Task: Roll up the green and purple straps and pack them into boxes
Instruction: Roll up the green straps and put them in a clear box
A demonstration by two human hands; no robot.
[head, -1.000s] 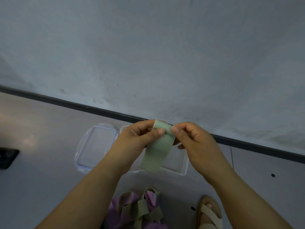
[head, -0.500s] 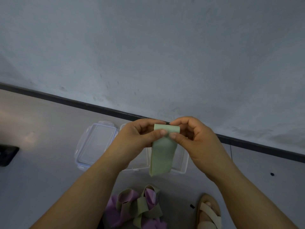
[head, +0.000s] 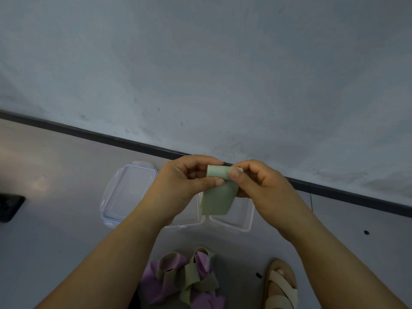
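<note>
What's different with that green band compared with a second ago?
The green strap has been rolled further: its top end is now a small roll between the left hand and right hand, and the hanging tail is shorter. Both hands still pinch it. The boxes, lid and strap pile lie as before.

Shorter tail on green strap [head: 219, 198]
</note>
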